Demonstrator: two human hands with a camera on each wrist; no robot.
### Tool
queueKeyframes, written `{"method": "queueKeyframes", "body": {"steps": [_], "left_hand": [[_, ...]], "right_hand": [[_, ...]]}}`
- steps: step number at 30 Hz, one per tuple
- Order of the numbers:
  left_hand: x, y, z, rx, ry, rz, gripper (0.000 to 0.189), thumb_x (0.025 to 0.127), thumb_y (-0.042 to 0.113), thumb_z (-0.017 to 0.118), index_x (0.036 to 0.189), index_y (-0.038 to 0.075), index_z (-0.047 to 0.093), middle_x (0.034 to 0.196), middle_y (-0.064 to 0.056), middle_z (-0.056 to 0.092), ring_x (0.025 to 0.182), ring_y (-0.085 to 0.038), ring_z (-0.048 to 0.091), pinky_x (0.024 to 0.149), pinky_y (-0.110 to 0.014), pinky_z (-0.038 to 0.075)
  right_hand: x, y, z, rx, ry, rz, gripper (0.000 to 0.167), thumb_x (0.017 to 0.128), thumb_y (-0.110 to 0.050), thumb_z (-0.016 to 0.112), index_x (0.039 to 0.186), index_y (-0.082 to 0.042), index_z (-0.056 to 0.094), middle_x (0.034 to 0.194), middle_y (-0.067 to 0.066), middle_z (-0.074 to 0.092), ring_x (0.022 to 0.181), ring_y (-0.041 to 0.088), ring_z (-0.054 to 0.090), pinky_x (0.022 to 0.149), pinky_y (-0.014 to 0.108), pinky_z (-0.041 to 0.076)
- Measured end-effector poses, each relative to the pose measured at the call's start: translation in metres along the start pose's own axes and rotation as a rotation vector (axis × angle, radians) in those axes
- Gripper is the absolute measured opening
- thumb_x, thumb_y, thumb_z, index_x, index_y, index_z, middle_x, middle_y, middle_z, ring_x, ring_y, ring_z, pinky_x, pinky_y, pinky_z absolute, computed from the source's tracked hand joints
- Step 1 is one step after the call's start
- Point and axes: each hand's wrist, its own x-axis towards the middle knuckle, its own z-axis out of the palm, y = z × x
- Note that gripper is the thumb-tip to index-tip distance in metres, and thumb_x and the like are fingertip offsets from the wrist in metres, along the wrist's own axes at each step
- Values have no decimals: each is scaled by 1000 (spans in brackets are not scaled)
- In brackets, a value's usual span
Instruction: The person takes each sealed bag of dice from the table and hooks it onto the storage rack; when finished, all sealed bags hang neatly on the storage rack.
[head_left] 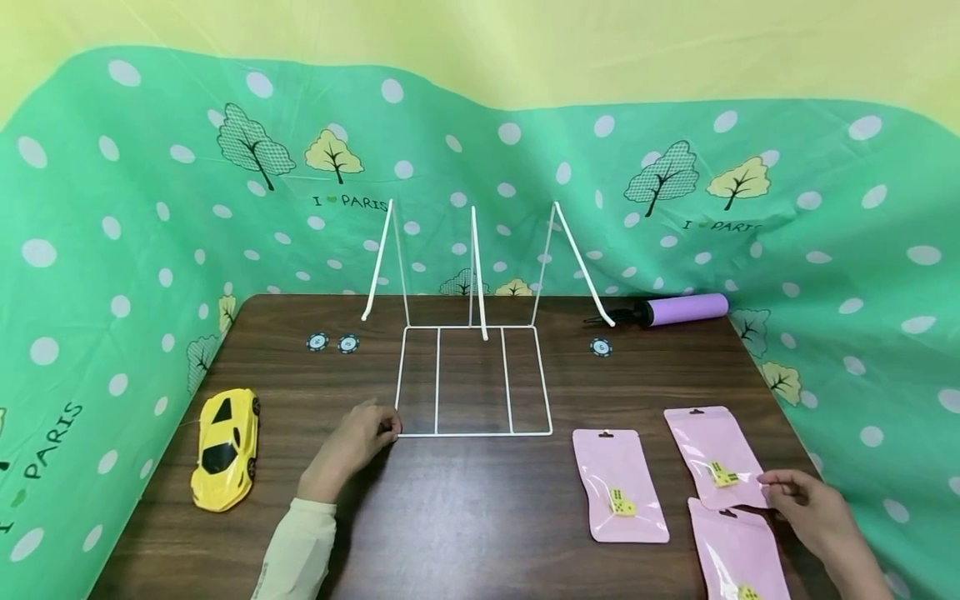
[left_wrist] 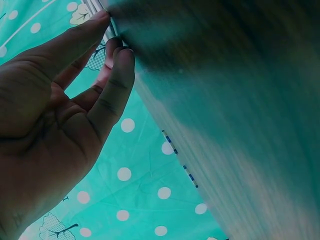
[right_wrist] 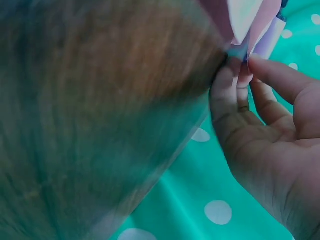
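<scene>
Pink pouch [head_left: 707, 440], yellow dice [head_left: 724, 475] apparently inside, pinched by right hand [head_left: 813, 510]; left hand [head_left: 351, 446] pinches corner of wire rack [head_left: 476, 434].

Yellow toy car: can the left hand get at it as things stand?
Likely yes, once the left hand releases the white wire rack; nothing stands between it and the yellow toy car.

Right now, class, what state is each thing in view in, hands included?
White wire rack: standing, nothing hung on it.
Left pink packet: lying flat, not held.
Upper right packet: edge pinched.
Lower right packet: lying down, partly out of frame.
Yellow toy car: upright, not held.
Purple pump: lying on its side.
Three chips: lying flat.
Green cloth: hanging, wrinkled.
Left hand: pinching the rack's near left corner.
Right hand: pinching the upper right packet's edge.
</scene>
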Motion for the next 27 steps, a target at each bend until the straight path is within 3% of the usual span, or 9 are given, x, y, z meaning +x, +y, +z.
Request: {"method": "queueKeyframes", "body": {"steps": [6,11,17,21,24,27], "left_hand": [[2,-1,0,-5,3,1,23,94,-3,79,82,12,67,82,2,60,82,-17,56,77,-39,51],[2,-1,1,0,9,10,23,93,-3,80,82,12,67,81,2,60,82,-17,57,78,-40,52],[1,-1,0,-3,-1,4,23,94,-3,79,83,12,67,82,2,61,81,-16,56,76,-38,52],[1,0,0,-2,2,18,24,94,-4,79,82,12,66,79,3,63,98,-30,68,92,-50,56],[1,0,-1,-4,0,19,24,94,-5,78,82,11,66,78,2,64,116,-42,68,104,-59,52],[2,0,-1,-3,0,18,24,94,-5,78,82,12,66,79,3,65,119,-43,68,103,-58,52]], "right_hand": [[-4,-7,-6,148,5,60,28,108,3,54,128,22,56,95,-1,63,77,-2,62,71,27,62],[-11,-17,-10,186,30,56,26,109,0,56,125,20,60,94,-7,66,79,-4,63,73,26,62],[-18,-28,-12,260,78,40,28,111,-3,55,127,19,59,93,-24,64,80,-6,66,74,24,62],[-22,-32,-13,298,112,42,19,110,-3,56,120,10,67,91,-29,63,79,-6,67,74,23,62],[-24,-35,-13,324,132,36,15,110,-3,57,115,3,69,91,-29,62,80,-6,67,74,23,61],[-27,-38,-13,384,144,25,15,110,-2,58,110,-5,72,91,-29,63,79,-6,66,72,21,61]]}}
